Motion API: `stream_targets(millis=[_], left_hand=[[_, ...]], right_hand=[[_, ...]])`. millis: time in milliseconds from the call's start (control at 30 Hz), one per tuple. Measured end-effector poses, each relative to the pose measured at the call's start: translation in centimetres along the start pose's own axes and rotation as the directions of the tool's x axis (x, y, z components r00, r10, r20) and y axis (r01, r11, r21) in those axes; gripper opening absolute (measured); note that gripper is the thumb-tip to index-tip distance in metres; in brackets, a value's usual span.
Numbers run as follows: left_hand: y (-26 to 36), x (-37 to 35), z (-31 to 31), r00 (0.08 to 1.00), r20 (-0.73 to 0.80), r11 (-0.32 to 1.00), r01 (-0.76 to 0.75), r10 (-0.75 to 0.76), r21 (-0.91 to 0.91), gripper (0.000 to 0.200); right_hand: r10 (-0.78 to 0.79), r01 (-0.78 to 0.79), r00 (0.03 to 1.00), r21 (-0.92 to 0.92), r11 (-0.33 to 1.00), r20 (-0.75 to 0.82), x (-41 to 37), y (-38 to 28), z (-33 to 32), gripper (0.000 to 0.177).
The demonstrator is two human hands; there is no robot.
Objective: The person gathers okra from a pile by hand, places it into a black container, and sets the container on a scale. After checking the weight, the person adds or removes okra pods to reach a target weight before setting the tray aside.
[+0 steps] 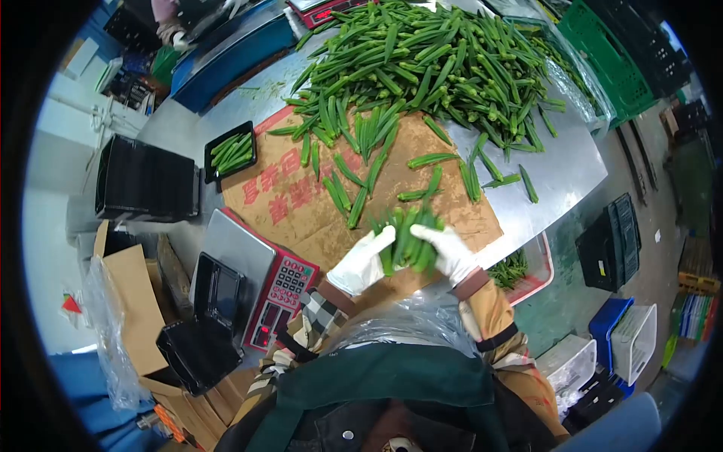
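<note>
Both my hands wear white gloves and hold one bunch of green okra pods [407,237] just above the near edge of a brown cardboard sheet [301,203]. My left hand [363,262] cups the bunch from the left, my right hand [450,251] from the right. Loose okra pods [354,181] lie on the cardboard ahead of my hands. A big heap of okra [429,64] covers the far part of the metal table [565,166].
A black tray with okra [230,151] sits at the cardboard's left. A red scale [282,290] carries an empty black tray [217,290]; stacked black trays [147,179] stand further left. Green crates [610,53] right, a red-rimmed bin with okra [527,271] below. Another person's hand [172,32] works far left.
</note>
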State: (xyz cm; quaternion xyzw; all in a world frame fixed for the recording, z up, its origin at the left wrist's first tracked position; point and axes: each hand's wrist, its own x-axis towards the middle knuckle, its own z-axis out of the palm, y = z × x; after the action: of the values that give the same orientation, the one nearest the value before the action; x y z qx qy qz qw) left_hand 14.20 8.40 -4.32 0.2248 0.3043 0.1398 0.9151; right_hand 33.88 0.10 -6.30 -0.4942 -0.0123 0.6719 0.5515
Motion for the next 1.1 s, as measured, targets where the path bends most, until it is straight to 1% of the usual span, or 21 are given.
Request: stream_targets(millis=[67, 100, 133, 200, 300, 400, 433, 467, 533, 567, 600, 667, 700, 733, 800, 833, 867, 933, 1000, 1067, 1100], left_hand=[[-1.3, -0.9, 1.3, 0.995, 0.005, 0.984, -0.101, 0.101, 0.147, 0.047], [-1.2, -1.6, 1.9, 0.991, 0.041, 0.937, -0.136, 0.129, 0.322, 0.056], [-2.1, -2.2, 2.1, 0.972, -0.04, 0.87, -0.19, 0.233, 0.455, 0.061], [-3.2, -3.1, 2.3, 0.949, -0.069, 0.893, -0.264, 0.309, 0.364, 0.063], [-3.6, -3.5, 1.1, 0.952, -0.088, 0.93, -0.263, 0.293, 0.259, 0.062], [-2.1, -5.0, 0.7, 0.983, -0.018, 0.977, -0.184, 0.184, -0.105, 0.057], [-1.8, -5.7, 0.4, 0.974, 0.018, 0.963, -0.219, 0.225, -0.157, 0.05], [-1.6, -6.4, -0.1, 0.975, 0.065, 0.943, -0.189, 0.215, -0.273, 0.051], [-1.7, -7.7, -1.4, 0.964, 0.161, 0.868, -0.111, 0.213, -0.485, 0.051], [-2.2, -8.2, -2.4, 0.965, 0.136, 0.825, -0.116, 0.226, -0.553, 0.056], [-2.7, -8.7, -3.2, 0.954, 0.131, 0.796, -0.144, 0.269, -0.587, 0.058], [-2.5, -10.2, -3.5, 0.928, 0.12, 0.732, -0.193, 0.353, -0.654, 0.062], [-2.6, -11.0, -3.5, 0.924, 0.089, 0.739, -0.236, 0.371, -0.631, 0.07], [-2.2, -11.8, -3.5, 0.899, 0.099, 0.741, -0.285, 0.426, -0.609, 0.073], [-1.0, -13.5, -3.9, 0.839, 0.117, 0.733, -0.386, 0.531, -0.56, 0.08], [-0.1, -14.6, -3.8, 0.8, 0.108, 0.715, -0.456, 0.59, -0.531, 0.089], [0.6, -15.7, -4.1, 0.76, 0.085, 0.662, -0.499, 0.645, -0.559, 0.091], [3.3, -19.3, -4.7, 0.665, 0.039, 0.614, -0.663, 0.746, -0.428, 0.092], [5.4, -24.3, -5.6, 0.619, -0.149, 0.579, -0.779, 0.771, -0.242, 0.092], [7.6, -28.3, -6.2, 0.564, -0.196, 0.568, -0.822, 0.802, -0.044, 0.089], [8.5, -30.1, -7.4, 0.556, -0.188, 0.579, -0.809, 0.81, 0.1, 0.085]], right_hand=[[-0.013, -0.004, 0.995, 0.179, 0.984, 0.096, -0.5, 3.4, 1.7, 0.032], [0.03, -0.052, 0.994, 0.22, 0.974, 0.103, -0.9, 4.0, 2.3, 0.031], [0.052, -0.08, 0.991, 0.234, 0.969, 0.119, -2.0, 4.0, 3.3, 0.035], [0.034, -0.056, 0.993, 0.205, 0.977, 0.11, -1.7, 5.1, 4.1, 0.048], [0.026, -0.076, 0.98, 0.249, 0.966, 0.198, -3.3, 4.0, 5.8, 0.055], [-0.104, 0.068, 0.965, 0.156, 0.985, 0.239, -4.5, 3.4, 7.1, 0.061], [-0.115, 0.105, 0.968, 0.053, 0.993, 0.225, -4.9, 3.2, 7.5, 0.063], [-0.125, 0.139, 0.969, -0.051, 0.989, 0.211, -5.7, 2.7, 8.4, 0.065], [-0.116, 0.111, 0.974, 0.037, 0.993, 0.194, -8.6, 1.9, 11.4, 0.054], [-0.116, 0.115, 0.982, 0.011, 0.993, 0.147, -9.9, 1.7, 13.1, 0.058], [-0.144, 0.176, 0.957, -0.11, 0.978, 0.251, -10.1, 1.8, 13.5, 0.057], [-0.16, 0.328, 0.875, -0.315, 0.891, 0.458, -10.6, 1.7, 13.5, 0.057], [-0.183, 0.369, 0.863, -0.339, 0.866, 0.471, -10.9, 1.8, 13.9, 0.052], [-0.206, 0.414, 0.857, -0.392, 0.822, 0.473, -11.3, 1.6, 14.3, 0.05], [-0.252, 0.498, 0.837, -0.487, 0.717, 0.485, -12.0, 1.2, 14.8, 0.048], [-0.322, 0.55, 0.821, -0.505, 0.665, 0.471, -11.6, 1.5, 14.2, 0.044], [-0.317, 0.516, 0.848, -0.528, 0.675, 0.424, -11.5, 1.6, 13.6, 0.041], [-0.35, 0.528, 0.846, -0.544, 0.653, 0.402, -10.3, 2.3, 11.4, 0.036], [-0.343, 0.504, 0.861, -0.541, 0.673, 0.375, -9.3, 2.9, 8.9, 0.032], [-0.336, 0.473, 0.879, -0.538, 0.698, 0.337, -9.2, 3.6, 7.5, 0.031], [-0.329, 0.453, 0.89, -0.536, 0.713, 0.315, -9.2, 3.7, 7.0, 0.031]])
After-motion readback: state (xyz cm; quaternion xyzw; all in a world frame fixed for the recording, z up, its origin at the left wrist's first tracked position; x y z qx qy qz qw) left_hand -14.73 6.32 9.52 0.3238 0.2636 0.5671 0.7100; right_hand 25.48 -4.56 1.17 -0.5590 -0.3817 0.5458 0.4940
